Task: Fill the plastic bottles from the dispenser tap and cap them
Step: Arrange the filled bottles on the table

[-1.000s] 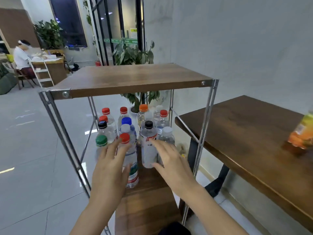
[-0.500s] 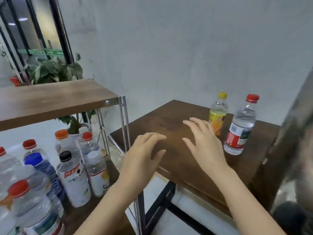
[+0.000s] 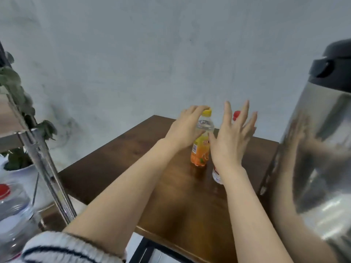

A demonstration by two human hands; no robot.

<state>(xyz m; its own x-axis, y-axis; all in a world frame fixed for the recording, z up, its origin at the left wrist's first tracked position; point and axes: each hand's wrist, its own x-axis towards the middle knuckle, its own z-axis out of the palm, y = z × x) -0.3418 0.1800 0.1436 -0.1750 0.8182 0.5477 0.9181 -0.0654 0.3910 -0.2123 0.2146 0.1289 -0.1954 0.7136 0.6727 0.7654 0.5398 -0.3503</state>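
Centrally: orange-labelled bottle [image 3: 199,153] upright, yellow cap [image 3: 207,112] on.

we see a brown wooden table [image 3: 114,158] against a grey wall [image 3: 152,54] — at our left, a metal rack [image 3: 44,168] and a leafy potted plant [image 3: 11,78].

A white ribbed knit sleeve [image 3: 66,247] with thin dark stripes sits pushed up the left arm [image 3: 123,196]
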